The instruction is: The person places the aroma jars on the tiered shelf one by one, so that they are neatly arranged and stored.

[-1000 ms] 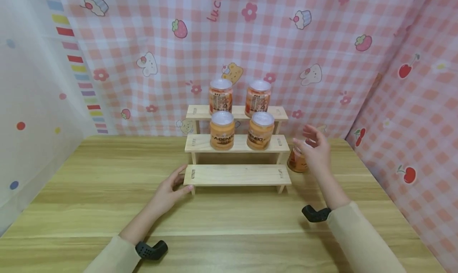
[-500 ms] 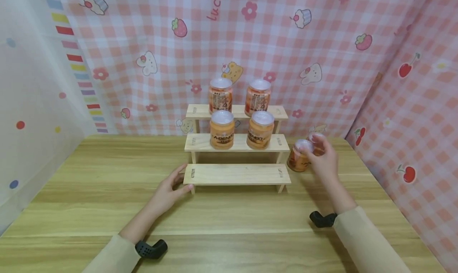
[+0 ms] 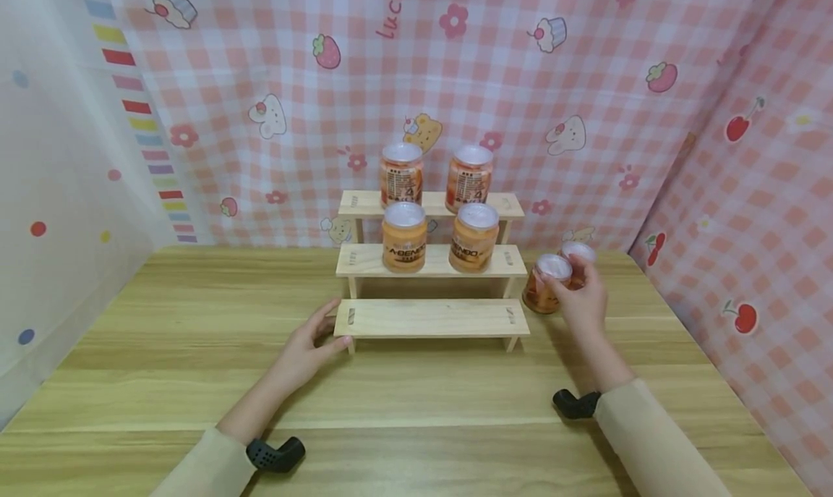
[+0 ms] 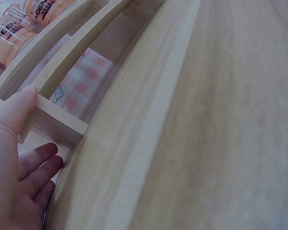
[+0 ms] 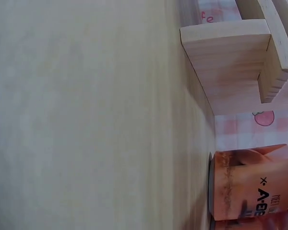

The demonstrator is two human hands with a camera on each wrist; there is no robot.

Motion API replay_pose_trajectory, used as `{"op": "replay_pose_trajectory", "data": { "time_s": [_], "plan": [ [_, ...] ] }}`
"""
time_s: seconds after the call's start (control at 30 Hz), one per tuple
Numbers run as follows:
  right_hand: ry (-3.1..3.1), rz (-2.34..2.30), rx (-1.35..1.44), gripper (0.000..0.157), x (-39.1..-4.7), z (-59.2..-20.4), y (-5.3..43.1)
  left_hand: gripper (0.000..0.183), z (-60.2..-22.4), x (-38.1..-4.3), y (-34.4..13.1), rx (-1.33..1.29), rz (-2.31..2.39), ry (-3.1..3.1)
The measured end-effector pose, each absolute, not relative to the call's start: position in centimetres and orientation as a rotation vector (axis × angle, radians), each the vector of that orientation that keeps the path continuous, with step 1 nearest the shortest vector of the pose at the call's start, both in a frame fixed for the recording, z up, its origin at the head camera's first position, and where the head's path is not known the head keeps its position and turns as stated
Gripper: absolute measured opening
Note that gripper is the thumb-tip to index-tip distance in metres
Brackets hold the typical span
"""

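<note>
A three-step wooden display rack stands on the table. My left hand holds the left end of its lowest step, thumb at the front corner; in the left wrist view the other fingers lie beside the leg. To the right of the rack, my right hand grips an orange jar with a clear lid, thumb on its near side and fingers on its far right side. A second jar stands right behind, partly hidden by the fingers. In the right wrist view the front jar stands upright on the table.
Two jars with their brand name forward stand on the middle step, and two more on the top step show their printed text. Behind the rack hangs a pink checked cloth. A similar cloth closes the right side.
My right hand came down from above the front jar, swung right, then moved slightly back left and closed round it. The left hand and the rack stayed put.
</note>
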State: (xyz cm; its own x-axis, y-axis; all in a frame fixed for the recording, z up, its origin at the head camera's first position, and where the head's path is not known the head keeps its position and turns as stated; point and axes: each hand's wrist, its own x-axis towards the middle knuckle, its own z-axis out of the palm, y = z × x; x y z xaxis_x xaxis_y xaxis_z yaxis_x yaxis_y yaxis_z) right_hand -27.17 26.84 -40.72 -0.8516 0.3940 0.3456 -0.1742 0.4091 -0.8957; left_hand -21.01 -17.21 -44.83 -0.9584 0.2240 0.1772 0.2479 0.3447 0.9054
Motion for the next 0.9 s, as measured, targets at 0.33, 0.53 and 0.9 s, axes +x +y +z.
{"op": "replay_pose_trajectory", "data": {
  "time_s": [0.33,0.53,0.9],
  "plan": [
    [-2.171,1.442,-0.281,0.060,-27.0,-40.8,26.2,0.069,-41.6,-19.1,-16.2,-0.445,-1.714,-2.576],
    [-2.168,1.443,-0.299,0.061,-26.9,-40.7,26.0,0.069,-41.4,-19.0,-16.3,-0.444,-1.710,-2.583],
    [-2.153,1.412,-0.316,0.057,-27.2,-40.9,26.0,0.070,-41.5,-19.1,-16.3,-0.435,-1.713,-2.583]
  ]
}}
